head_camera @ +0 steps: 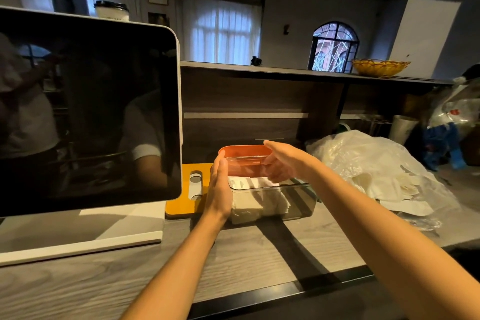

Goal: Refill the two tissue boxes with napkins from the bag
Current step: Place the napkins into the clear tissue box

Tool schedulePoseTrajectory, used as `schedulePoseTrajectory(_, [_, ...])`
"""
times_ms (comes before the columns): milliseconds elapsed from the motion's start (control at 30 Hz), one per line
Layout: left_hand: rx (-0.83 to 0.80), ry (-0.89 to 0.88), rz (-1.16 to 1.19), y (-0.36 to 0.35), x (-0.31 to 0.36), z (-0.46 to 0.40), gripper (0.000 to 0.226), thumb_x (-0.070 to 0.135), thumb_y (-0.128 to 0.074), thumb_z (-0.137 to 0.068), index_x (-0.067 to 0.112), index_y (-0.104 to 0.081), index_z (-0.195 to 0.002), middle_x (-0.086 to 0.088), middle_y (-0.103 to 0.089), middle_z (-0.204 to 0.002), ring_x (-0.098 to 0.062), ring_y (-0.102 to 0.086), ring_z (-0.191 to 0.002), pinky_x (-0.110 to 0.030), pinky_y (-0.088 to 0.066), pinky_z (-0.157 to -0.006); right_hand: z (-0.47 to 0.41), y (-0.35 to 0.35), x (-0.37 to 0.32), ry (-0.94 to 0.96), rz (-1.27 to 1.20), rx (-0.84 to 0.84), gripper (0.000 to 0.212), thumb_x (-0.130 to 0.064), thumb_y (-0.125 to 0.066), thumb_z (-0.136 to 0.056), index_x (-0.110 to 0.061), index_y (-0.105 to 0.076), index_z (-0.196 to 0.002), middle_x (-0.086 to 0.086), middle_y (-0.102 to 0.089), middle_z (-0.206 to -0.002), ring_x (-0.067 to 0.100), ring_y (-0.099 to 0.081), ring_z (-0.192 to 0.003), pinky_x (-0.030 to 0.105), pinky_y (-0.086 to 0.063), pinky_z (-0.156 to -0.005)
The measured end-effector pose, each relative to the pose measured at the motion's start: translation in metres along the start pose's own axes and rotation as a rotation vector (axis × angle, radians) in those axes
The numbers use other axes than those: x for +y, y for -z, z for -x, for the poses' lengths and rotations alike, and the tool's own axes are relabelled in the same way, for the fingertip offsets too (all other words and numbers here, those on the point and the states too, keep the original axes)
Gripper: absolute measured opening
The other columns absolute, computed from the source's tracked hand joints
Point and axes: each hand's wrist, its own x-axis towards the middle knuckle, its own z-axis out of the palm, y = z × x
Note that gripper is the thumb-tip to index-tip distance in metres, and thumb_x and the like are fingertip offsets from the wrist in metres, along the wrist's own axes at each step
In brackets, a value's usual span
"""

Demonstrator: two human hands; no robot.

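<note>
Head view, flat hands [220, 184] [281, 161] flanking clear tissue box [293, 202], white napkins [249, 205]

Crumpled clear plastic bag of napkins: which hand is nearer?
Right. The right hand hovers over the clear tissue box, just left of the crumpled clear plastic bag of napkins. The left hand is at the box's far left side, farther away.

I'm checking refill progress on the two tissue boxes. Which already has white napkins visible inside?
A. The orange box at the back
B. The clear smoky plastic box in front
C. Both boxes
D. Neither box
B. A stack of white napkins shows through the wall of the clear smoky plastic box, while the orange box behind it shows only bare interior where the open left hand and right hand flank it.
</note>
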Motion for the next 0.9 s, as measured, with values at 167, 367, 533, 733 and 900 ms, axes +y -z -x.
schedulePoseTrajectory(167, [-0.055, 0.027, -0.025, 0.006, 0.006, 0.002, 0.084, 0.091, -0.033, -0.078, 0.038, -0.051, -0.14, 0.0, -0.057, -0.141, -0.022, -0.054, -0.13, -0.053, -0.041, -0.111, 0.013, -0.007, 0.003, -0.006, -0.005, -0.248, 0.08, -0.067, -0.03, -0.095, -0.005, -0.039, -0.145, 0.019, -0.048, -0.143, 0.037, -0.053, -0.124, 0.048, -0.046, -0.103])
schedulePoseTrajectory(367, [0.023, -0.311, -0.173, 0.0, 0.055, 0.039, 0.038, 0.05, -0.027, -0.095, 0.044, -0.049, -0.125, 0.01, -0.042, -0.151, -0.007, -0.028, -0.146, -0.028, -0.022, -0.119, 0.059, -0.009, -0.015, 0.328, -0.162, 0.051, 0.063, -0.058, -0.033, -0.099, -0.009, -0.056, -0.132, 0.015, -0.06, -0.13, 0.03, -0.06, -0.114, 0.047, -0.047, -0.101])
schedulePoseTrajectory(533, [-0.024, -0.409, -0.105, -0.041, 0.101, 0.052, 0.043, 0.045, -0.034, -0.095, 0.028, -0.058, -0.125, 0.02, -0.059, -0.124, 0.008, -0.052, -0.119, -0.017, -0.043, -0.097, 0.109, 0.008, -0.009, 0.617, -0.5, 0.282, 0.042, -0.039, -0.038, -0.104, -0.01, -0.067, -0.105, 0.008, -0.071, -0.106, 0.022, -0.067, -0.1, 0.035, -0.054, -0.089])
schedulePoseTrajectory(733, [-0.19, -0.276, 0.03, -0.113, 0.112, 0.075, 0.032, 0.041, -0.038, -0.097, 0.027, -0.061, -0.115, 0.006, -0.065, -0.119, -0.007, -0.063, -0.11, -0.025, -0.051, -0.084, 0.138, 0.045, 0.04, 0.707, -0.6, 0.556, 0.036, -0.031, -0.041, -0.103, -0.014, -0.071, -0.094, 0.004, -0.073, -0.09, 0.012, -0.069, -0.085, 0.023, -0.057, -0.074])
schedulePoseTrajectory(900, [-0.256, -0.164, 0.072, -0.171, 0.078, 0.084, 0.023, 0.018, -0.041, -0.105, 0.014, -0.062, -0.115, -0.007, -0.068, -0.109, -0.016, -0.068, -0.098, -0.029, -0.059, -0.075, 0.131, 0.081, 0.102, 0.682, -0.594, 0.762, 0.029, -0.018, -0.045, -0.1, -0.011, -0.071, -0.089, 0.011, -0.07, -0.084, 0.02, -0.066, -0.082, 0.033, -0.054, -0.073])
